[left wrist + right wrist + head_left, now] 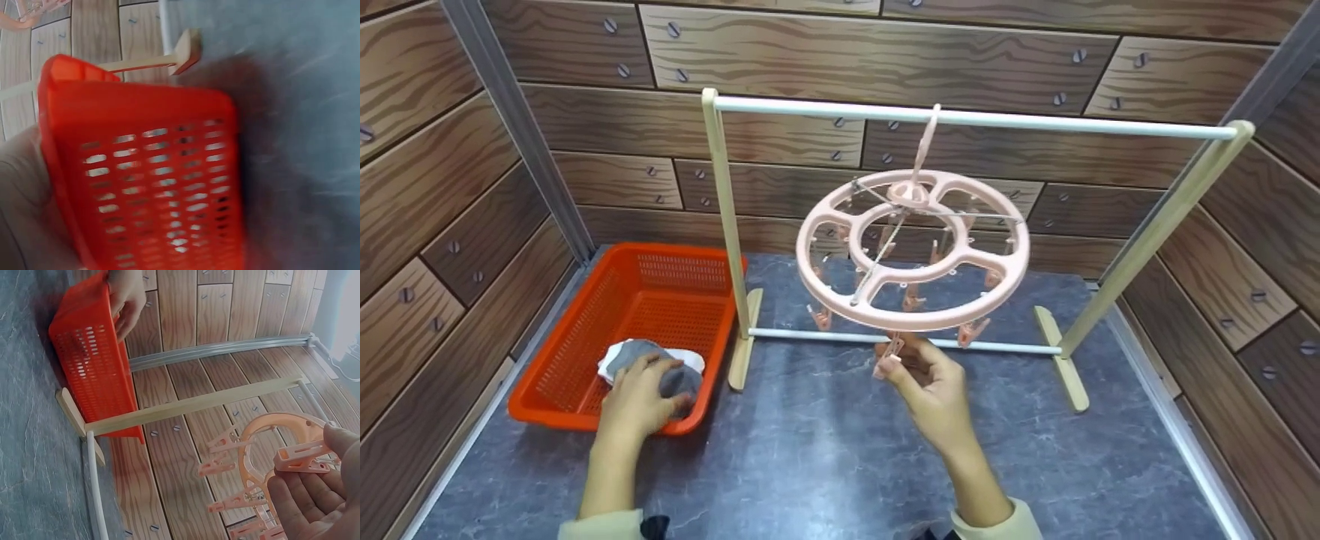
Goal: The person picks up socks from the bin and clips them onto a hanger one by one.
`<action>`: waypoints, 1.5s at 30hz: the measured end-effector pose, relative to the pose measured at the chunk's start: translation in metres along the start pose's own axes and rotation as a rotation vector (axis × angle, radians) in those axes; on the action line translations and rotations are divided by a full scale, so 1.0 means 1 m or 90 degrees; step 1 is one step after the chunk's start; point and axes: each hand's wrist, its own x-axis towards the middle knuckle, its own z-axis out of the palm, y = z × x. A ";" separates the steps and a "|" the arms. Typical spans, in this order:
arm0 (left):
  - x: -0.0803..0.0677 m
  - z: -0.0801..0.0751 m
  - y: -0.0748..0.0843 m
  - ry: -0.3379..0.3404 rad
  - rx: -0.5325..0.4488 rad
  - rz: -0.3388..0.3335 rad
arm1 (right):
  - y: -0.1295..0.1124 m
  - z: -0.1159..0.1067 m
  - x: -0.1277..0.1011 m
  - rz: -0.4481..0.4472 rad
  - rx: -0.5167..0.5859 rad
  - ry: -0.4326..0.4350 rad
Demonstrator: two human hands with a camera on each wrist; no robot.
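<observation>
As the left hand (636, 396) half-hides grey cloth (678, 384), its grip is unclear; the right hand (939, 394) pinches a clip (302, 455)

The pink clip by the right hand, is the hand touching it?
Touching: the right wrist view shows the right hand pinching the pink clip between thumb and fingers.
</observation>
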 end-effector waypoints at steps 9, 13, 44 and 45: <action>0.019 -0.005 -0.002 -0.203 0.033 -0.027 | -0.007 0.000 -0.003 -0.004 -0.006 0.003; 0.023 -0.002 -0.003 -0.209 0.047 -0.017 | -0.009 -0.003 -0.004 0.001 -0.001 0.008; 0.023 0.002 -0.010 0.090 0.019 0.039 | -0.017 -0.008 -0.002 -0.010 -0.039 -0.008; 0.022 0.001 -0.009 0.122 0.012 0.042 | -0.017 -0.008 -0.002 -0.014 -0.040 -0.009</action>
